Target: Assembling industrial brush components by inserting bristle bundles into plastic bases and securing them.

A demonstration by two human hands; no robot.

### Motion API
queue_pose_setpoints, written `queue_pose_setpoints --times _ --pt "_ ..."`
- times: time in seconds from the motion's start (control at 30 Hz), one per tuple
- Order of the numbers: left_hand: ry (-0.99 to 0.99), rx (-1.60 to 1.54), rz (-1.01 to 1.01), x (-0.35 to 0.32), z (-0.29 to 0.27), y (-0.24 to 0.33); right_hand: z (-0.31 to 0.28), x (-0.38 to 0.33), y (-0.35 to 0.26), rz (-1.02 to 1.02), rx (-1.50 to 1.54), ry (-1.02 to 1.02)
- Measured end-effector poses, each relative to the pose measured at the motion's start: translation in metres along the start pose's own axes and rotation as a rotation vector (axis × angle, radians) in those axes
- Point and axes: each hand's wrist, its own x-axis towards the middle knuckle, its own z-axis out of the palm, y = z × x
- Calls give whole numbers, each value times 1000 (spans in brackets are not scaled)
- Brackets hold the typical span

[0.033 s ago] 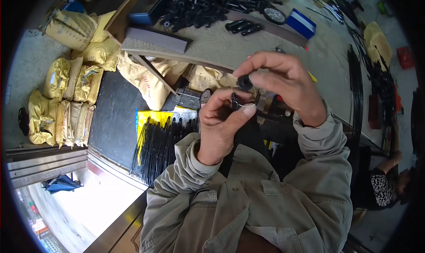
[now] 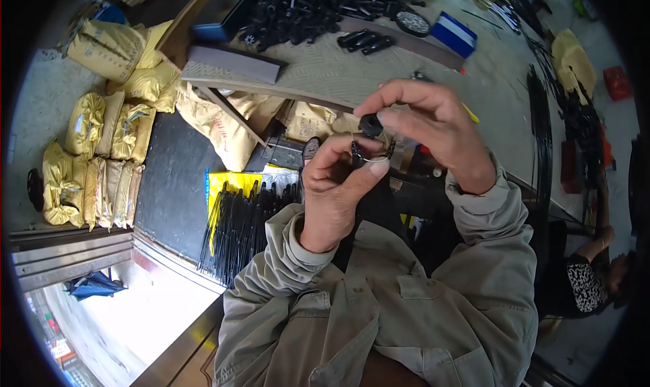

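Your right hand (image 2: pixel 433 126) pinches a small black cap (image 2: pixel 370 124) between thumb and fingertips, just above the thin dark rod with a wire ring (image 2: pixel 359 155) that your left hand (image 2: pixel 335 184) grips between thumb and forefinger. Keep the rod steady and upright, align the cap squarely over its tip, and press straight down. Beyond the cap, a heap of black parts (image 2: pixel 298 8) lies on the workbench (image 2: pixel 352 69).
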Motion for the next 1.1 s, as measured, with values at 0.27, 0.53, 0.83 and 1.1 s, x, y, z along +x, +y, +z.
queue_pose_setpoints --times 0.27,0.53,0.83,1.1 --pt "-59 47 44 -10 30 -20 -22 -38 0 -143 -174 48" --pt "-98 15 39 -8 35 -32 -34 -48 -10 -205 -358 67" --pt "-135 -7 59 -9 27 -31 -10 -60 -14 -524 -918 275" --pt "-178 -91 -12 -12 10 -25 8 -67 3 -604 -910 440"
